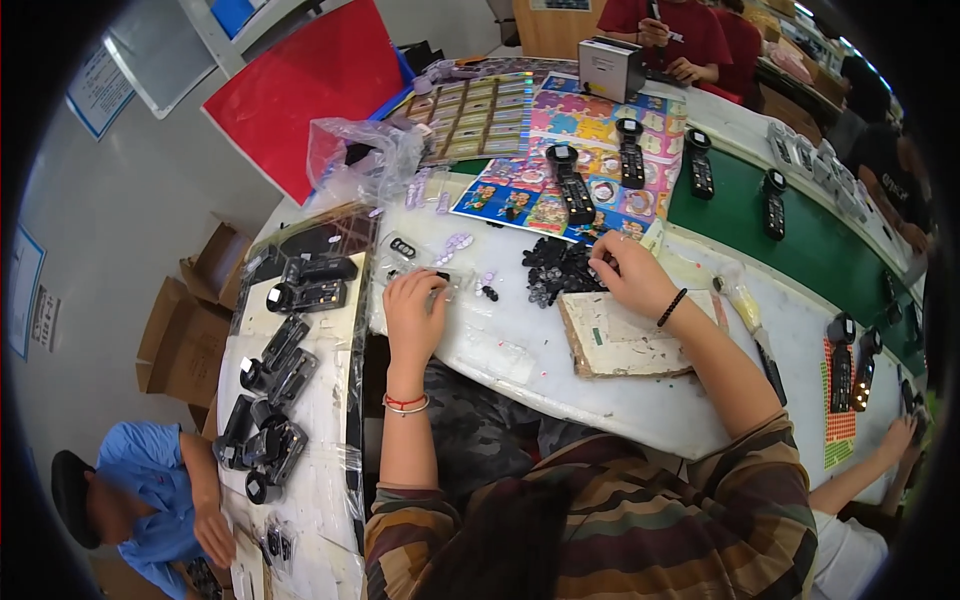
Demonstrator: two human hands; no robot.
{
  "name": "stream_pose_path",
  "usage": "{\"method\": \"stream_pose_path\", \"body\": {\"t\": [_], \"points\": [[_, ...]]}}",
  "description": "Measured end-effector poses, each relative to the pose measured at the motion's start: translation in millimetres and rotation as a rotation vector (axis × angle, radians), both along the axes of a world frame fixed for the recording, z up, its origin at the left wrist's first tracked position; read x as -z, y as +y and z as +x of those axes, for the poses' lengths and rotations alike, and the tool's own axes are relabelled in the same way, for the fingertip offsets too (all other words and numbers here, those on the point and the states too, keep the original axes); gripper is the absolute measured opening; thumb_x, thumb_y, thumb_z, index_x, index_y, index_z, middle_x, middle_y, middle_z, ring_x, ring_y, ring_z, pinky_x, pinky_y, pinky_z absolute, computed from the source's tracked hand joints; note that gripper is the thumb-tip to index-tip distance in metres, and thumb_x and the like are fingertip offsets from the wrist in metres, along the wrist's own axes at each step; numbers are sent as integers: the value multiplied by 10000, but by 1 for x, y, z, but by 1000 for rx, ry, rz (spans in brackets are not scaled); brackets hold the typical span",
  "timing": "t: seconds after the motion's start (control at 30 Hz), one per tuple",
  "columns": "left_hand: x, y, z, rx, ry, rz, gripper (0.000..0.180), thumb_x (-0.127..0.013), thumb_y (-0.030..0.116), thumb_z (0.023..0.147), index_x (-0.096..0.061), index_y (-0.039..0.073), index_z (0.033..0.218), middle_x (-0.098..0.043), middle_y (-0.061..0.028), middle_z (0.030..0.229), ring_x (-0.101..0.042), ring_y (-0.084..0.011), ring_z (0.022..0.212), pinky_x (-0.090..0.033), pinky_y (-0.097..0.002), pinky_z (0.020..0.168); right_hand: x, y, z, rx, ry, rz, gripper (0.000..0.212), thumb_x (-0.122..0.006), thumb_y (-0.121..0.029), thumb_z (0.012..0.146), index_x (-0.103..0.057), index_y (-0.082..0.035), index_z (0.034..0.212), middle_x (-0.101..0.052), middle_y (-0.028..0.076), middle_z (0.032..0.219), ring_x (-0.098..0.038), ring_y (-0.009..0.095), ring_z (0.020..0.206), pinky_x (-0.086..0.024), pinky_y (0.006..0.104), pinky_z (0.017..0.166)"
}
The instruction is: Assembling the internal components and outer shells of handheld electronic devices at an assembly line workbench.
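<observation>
My left hand point(413, 308) is curled, palm down, at the table's left side. A bit of black shows by its fingertips, too small to name. Just beyond it lies a clear plastic tray point(402, 248) with black oval pieces. My right hand point(632, 278) has its fingers bent together at the right edge of a heap of small black parts point(560, 272); what they hold, if anything, is hidden. Below that wrist sits a worn, cream-coloured board point(625, 345). Small purple pieces point(456, 245) and a few black bits point(489, 294) lie between my hands.
Black handheld devices point(285, 365) crowd the left-hand table, beside a person in blue point(150, 475). More devices point(571, 190) rest on colourful printed sheets point(612, 155) and a green conveyor belt point(735, 210). A white box point(611, 70) stands at the back. Other people work at the right.
</observation>
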State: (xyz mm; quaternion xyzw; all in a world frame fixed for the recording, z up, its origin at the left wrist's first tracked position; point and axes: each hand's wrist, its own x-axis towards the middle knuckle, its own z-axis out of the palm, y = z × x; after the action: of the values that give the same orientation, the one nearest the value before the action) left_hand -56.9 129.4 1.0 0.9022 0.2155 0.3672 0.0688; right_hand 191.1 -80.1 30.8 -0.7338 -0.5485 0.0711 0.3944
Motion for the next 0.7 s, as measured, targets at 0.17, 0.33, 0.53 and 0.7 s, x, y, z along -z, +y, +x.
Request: {"method": "stream_pose_path", "body": {"t": [0.17,0.33,0.53,0.7], "points": [[-12,-26,39,61,-256,38,92,-640,53,780,-605,58,865,-635,-89,1074,-524,-304,1124,-353,-418,962,11,-36,22,-16,436,46,114,-567,-100,883,-492,-19,914,-584,57,750,-606,113,707,-473,257,599],[-34,-122,74,457,-119,-34,131,-615,19,783,-572,54,902,-600,-119,1138,-483,-342,1193,-308,-504,1028,-2,-93,23,101,511,55,83,-590,-55,821,-524,-22,859,-567,22,756,-571,93,684,-469,237,612],[-11,-176,99,593,114,-47,222,-655,177,797,-576,64,970,-577,-123,1173,-483,-302,1190,-329,-482,1011,0,-134,14,138,24,-51,74,-614,-53,772,-606,-21,838,-560,81,766,-540,184,658,-469,274,611],[-24,-156,95,575,114,-134,369,-711,216,749,-596,75,1070,-572,-112,1205,-474,-313,1196,-327,-455,1011,-2,-151,25,23,33,-143,169,-612,-40,782,-669,-43,941,-580,70,827,-555,222,807,-475,308,706]]}}
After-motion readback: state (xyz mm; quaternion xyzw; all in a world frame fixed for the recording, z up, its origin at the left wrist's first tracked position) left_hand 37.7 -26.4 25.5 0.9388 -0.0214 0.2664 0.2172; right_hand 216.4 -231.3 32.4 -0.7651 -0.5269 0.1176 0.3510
